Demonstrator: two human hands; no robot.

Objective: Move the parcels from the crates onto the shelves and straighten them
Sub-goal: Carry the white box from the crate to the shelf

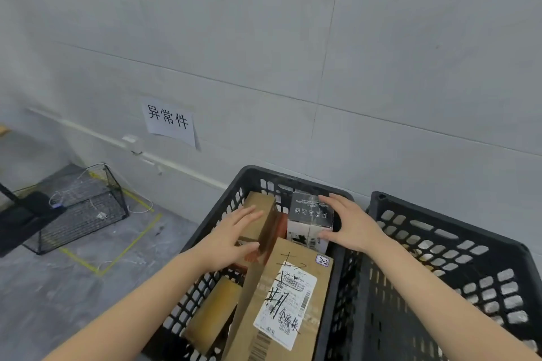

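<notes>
A black plastic crate (205,231) against the wall holds several parcels. My left hand (231,237) grips a brown cardboard box (261,214) that stands at the crate's far left, thumb on its near side and fingers over its top. My right hand (349,223) grips a black-and-white box (311,214) at the crate's far right, fingers over the top and thumb at its lower front. A large brown parcel (281,311) with a white scribbled label leans in the front. A smaller brown box (214,311) lies low at the left. No shelf is in view.
A second black crate (445,243) stands to the right, touching the first. A wire cage (85,208) with cables sits on the floor at left, inside yellow floor tape. A paper sign (170,121) hangs on the grey tiled wall.
</notes>
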